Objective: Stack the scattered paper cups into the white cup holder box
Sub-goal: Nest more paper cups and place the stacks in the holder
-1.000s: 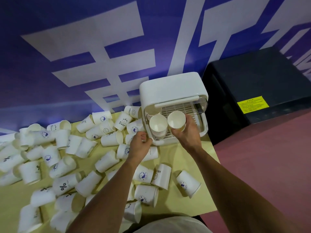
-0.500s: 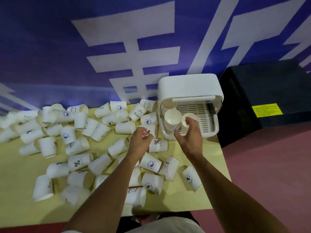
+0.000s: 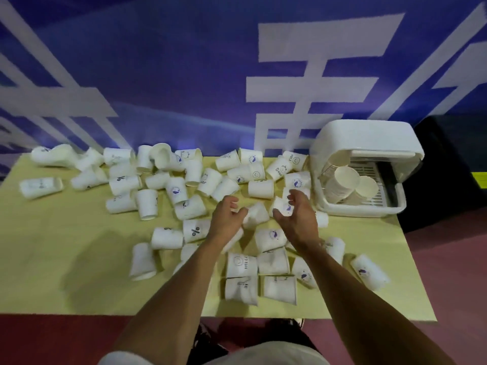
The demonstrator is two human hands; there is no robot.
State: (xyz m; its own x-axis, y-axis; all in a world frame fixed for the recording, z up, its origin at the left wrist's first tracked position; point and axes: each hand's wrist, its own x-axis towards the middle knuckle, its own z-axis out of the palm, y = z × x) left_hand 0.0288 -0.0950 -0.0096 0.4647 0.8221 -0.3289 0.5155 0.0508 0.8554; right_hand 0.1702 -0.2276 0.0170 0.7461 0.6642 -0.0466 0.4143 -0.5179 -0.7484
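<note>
1. At the near edge a pale garment sits low in view, and 2 bare forearms reach out over the yellow table.
2. Between and around the forearms, a cluster of near cups lies on its sides close to the table's front edge, several of them touching.
3. The left hand hangs over the middle of the table with its fingers curled. Its fingertips touch a blurred cup, but I cannot tell whether they pinch it or only rest against it.
4. Just to the right, the right hand curls its thumb and fingers round a printed cup with a blue mark, gripping it by the side.
5. Farther out and to the left, the scattered cups spread across the table to its far left corner. Most lie on their sides.
6. At the far right corner stands the white box, its open front facing near. Inside it, 2 tilted stacks of cups lie side by side on a slatted floor.
7. Behind the table hangs a blue banner with white strokes. A black cabinet stands to the right of the box, on a reddish floor.
</note>
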